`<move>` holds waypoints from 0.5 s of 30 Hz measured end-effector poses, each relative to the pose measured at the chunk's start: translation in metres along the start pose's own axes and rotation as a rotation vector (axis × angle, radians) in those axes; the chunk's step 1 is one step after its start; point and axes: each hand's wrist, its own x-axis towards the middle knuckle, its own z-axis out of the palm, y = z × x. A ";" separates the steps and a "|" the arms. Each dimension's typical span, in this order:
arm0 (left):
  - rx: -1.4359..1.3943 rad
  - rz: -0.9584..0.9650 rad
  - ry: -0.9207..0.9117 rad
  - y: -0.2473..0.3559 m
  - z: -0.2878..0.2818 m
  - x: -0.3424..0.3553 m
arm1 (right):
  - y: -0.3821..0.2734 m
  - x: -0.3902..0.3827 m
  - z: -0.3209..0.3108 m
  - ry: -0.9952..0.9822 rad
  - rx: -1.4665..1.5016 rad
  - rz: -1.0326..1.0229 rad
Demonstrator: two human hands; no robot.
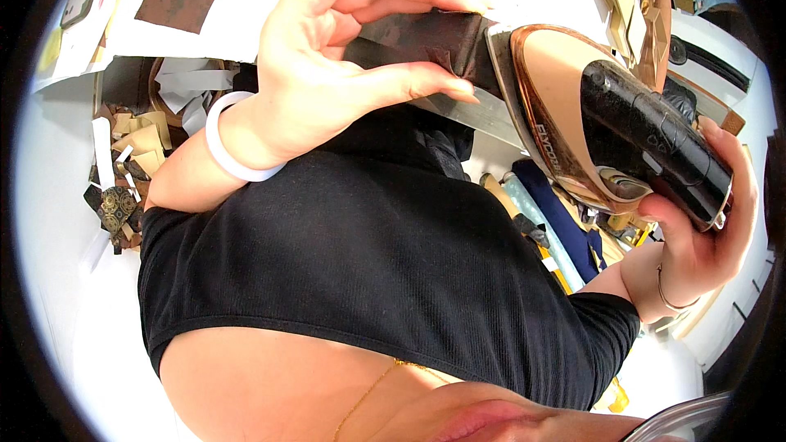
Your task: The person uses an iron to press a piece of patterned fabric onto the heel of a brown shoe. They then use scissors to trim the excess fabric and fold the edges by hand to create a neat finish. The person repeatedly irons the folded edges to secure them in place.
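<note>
Dark strip (458,39) is by the near edge of the desk (233,37), against the iron (557,74), pinched between left fingers (430,81) while right fingers (743,184) wrap the handle (655,119), likely mid-pressing, the next stroke calling for clear fingers.

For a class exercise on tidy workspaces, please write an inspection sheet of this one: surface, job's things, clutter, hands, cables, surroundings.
Surface: white worktop, with a flat brown square on it.
Job's things: dark brown piece, its end at the edge of a handheld iron; contact hard to confirm.
Clutter: mixed scraps left of the person.
Hands: left hand grips the piece between thumb and fingers; right hand grips the iron's black handle.
Cables: nothing clearly seen.
Surroundings: navy roll on the right.
</note>
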 end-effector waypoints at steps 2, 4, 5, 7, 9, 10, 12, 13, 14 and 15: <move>-0.068 -0.042 0.047 0.004 0.003 0.000 | -0.002 0.002 0.002 0.003 0.007 0.013; -0.081 -0.037 0.044 0.003 0.002 0.001 | -0.005 0.005 0.001 -0.019 0.014 0.029; -0.061 -0.010 0.019 -0.001 -0.001 0.001 | -0.006 0.007 0.001 -0.032 0.017 0.031; -0.058 0.015 -0.006 -0.005 -0.003 0.001 | -0.006 0.010 0.000 -0.047 0.010 0.010; -0.090 0.012 -0.006 -0.006 -0.004 0.002 | -0.002 0.009 -0.002 -0.027 -0.006 -0.014; -0.113 -0.022 0.007 -0.006 -0.005 0.001 | -0.002 0.009 -0.002 -0.017 -0.008 -0.011; -0.160 -0.091 0.034 -0.003 -0.004 -0.003 | -0.001 0.011 -0.002 -0.004 -0.001 0.008; -0.232 -0.120 0.091 0.005 0.001 0.001 | -0.001 0.012 -0.002 -0.009 -0.005 0.022; -0.304 -0.148 0.149 0.017 0.011 0.012 | -0.001 0.012 -0.001 -0.013 -0.010 0.035; -0.309 -0.143 0.147 0.017 0.012 0.013 | -0.002 0.013 -0.001 -0.023 -0.026 0.042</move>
